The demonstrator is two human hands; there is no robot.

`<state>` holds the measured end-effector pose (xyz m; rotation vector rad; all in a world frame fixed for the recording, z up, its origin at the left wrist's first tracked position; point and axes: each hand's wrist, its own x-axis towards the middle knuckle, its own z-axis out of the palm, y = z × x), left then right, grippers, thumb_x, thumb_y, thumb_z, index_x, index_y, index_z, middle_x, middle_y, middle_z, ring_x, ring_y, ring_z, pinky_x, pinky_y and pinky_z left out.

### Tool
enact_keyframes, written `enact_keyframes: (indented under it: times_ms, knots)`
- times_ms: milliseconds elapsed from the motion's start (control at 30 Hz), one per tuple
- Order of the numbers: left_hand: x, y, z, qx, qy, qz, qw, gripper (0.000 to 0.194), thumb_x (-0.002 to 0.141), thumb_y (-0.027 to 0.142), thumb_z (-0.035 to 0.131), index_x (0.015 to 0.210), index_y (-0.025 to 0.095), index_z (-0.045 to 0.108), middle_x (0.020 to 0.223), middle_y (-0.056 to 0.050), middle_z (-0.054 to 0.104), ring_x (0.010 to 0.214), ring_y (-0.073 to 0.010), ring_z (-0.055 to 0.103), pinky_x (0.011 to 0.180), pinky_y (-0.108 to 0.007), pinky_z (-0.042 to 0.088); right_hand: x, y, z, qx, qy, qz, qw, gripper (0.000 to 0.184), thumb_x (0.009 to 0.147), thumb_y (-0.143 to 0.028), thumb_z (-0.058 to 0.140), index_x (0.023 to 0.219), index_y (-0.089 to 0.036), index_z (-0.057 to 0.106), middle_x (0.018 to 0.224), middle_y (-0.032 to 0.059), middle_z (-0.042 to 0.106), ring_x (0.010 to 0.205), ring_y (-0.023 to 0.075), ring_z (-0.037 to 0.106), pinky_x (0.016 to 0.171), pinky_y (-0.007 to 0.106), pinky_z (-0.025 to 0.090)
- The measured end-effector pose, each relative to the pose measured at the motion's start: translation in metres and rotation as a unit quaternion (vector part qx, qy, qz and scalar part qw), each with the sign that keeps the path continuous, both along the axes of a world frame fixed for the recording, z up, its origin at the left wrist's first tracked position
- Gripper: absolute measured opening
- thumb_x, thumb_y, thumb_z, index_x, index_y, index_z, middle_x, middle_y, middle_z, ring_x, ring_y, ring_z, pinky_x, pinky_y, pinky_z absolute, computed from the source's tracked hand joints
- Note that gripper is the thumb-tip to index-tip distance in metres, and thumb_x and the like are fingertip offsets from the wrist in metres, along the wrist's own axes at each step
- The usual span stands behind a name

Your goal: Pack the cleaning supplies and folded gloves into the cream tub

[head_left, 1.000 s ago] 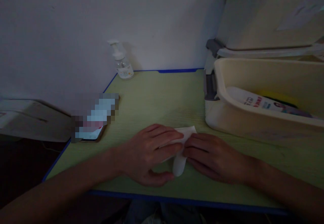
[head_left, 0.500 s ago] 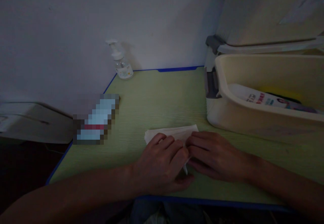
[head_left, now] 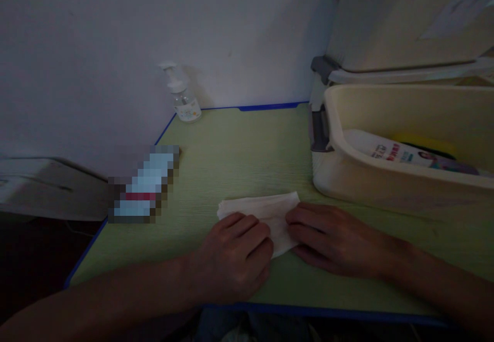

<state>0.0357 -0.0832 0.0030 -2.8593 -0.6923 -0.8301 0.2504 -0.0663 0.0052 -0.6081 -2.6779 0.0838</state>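
A folded white tissue lies on the pale green table near its front edge, thin and slightly creased. My left hand rests on the tissue's near left part, fingers curled and closed over it; the fingertips and thumb are hidden underneath. At the tissue's right edge, my right hand pinches it between bent fingers and the thumb, which shows little. A strip of the tissue shows between the two hands, and its far edge lies flat beyond them.
A cream plastic storage box with its lid raised stands at the right, holding a white printed bottle and something yellow. Against the wall is a clear pump bottle. A pixelated flat object lies at the left edge.
My left hand has moved left, away from my right hand, uncovering more of the tissue. The tissue's near part now lies flatter. My right hand has barely moved.
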Motion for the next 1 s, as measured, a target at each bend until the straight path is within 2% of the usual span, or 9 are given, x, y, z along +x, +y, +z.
enact_keyframes:
  times_ms: [133, 233, 333, 467, 700, 900, 1000]
  knots:
    - [-0.001, 0.002, -0.001, -0.084, -0.036, 0.001, 0.996, 0.024, 0.087, 0.012, 0.041, 0.071, 0.013, 0.059, 0.069, -0.005, 0.061, 0.064, -0.0154, 0.055, 0.060, -0.028, 0.047, 0.006, 0.000, 0.000, -0.058, -0.010, -0.017, 0.998, 0.027, 0.093, -0.020, 0.038, 0.081, -0.013, 0.061, 0.085, 0.0081, 0.060, 0.071, 0.0149, 0.056, 0.063, 0.027, 0.049]
    - [-0.002, 0.006, -0.001, -0.163, -0.065, 0.008, 0.984, 0.023, 0.089, 0.014, 0.042, 0.073, 0.013, 0.059, 0.070, -0.005, 0.061, 0.065, -0.0141, 0.056, 0.061, -0.026, 0.047, 0.008, 0.002, 0.003, -0.155, 0.001, -0.034, 0.987, 0.023, 0.093, -0.019, 0.040, 0.084, -0.015, 0.061, 0.089, 0.0074, 0.059, 0.078, 0.0151, 0.058, 0.071, 0.028, 0.050]
    - [-0.002, 0.009, 0.000, -0.231, -0.098, 0.024, 0.968, 0.021, 0.089, 0.014, 0.044, 0.072, 0.013, 0.058, 0.070, -0.004, 0.060, 0.065, -0.0118, 0.057, 0.061, -0.022, 0.045, 0.008, 0.004, 0.007, -0.243, 0.016, -0.041, 0.969, 0.022, 0.092, -0.019, 0.041, 0.083, -0.017, 0.060, 0.090, 0.0064, 0.058, 0.080, 0.0144, 0.057, 0.072, 0.027, 0.050]
    - [0.000, 0.013, 0.002, -0.267, -0.124, 0.044, 0.955, 0.019, 0.087, 0.013, 0.046, 0.071, 0.014, 0.056, 0.066, -0.002, 0.059, 0.062, -0.0099, 0.056, 0.061, -0.020, 0.044, 0.006, 0.006, 0.012, -0.303, 0.036, -0.051, 0.951, 0.023, 0.093, -0.020, 0.039, 0.082, -0.017, 0.060, 0.092, 0.0065, 0.057, 0.083, 0.0143, 0.057, 0.075, 0.027, 0.049]
    - [0.000, 0.015, 0.002, -0.267, -0.121, 0.068, 0.954, 0.023, 0.088, 0.014, 0.043, 0.068, 0.015, 0.054, 0.064, -0.001, 0.058, 0.060, -0.0104, 0.055, 0.058, -0.021, 0.044, 0.003, 0.002, 0.008, -0.313, 0.064, -0.087, 0.944, 0.025, 0.094, -0.020, 0.039, 0.082, -0.016, 0.061, 0.089, 0.0055, 0.056, 0.081, 0.0139, 0.056, 0.074, 0.028, 0.047]
    - [0.000, 0.016, -0.003, -0.267, -0.128, 0.121, 0.947, 0.009, 0.082, 0.011, 0.048, 0.077, 0.016, 0.053, 0.062, 0.004, 0.055, 0.052, -0.0075, 0.052, 0.049, -0.018, 0.041, 0.003, 0.002, 0.005, -0.297, 0.068, -0.120, 0.945, 0.016, 0.091, -0.017, 0.042, 0.081, -0.017, 0.054, 0.081, 0.0034, 0.056, 0.073, 0.0139, 0.054, 0.066, 0.028, 0.045]
    - [0.000, 0.017, -0.004, -0.249, -0.118, 0.101, 0.956, 0.012, 0.084, 0.008, 0.047, 0.077, 0.016, 0.054, 0.066, 0.002, 0.057, 0.057, -0.0081, 0.053, 0.053, -0.018, 0.042, 0.003, 0.002, 0.004, -0.284, 0.076, -0.124, 0.948, 0.014, 0.091, -0.014, 0.043, 0.081, -0.017, 0.052, 0.079, 0.0019, 0.056, 0.070, 0.0126, 0.053, 0.064, 0.026, 0.044]
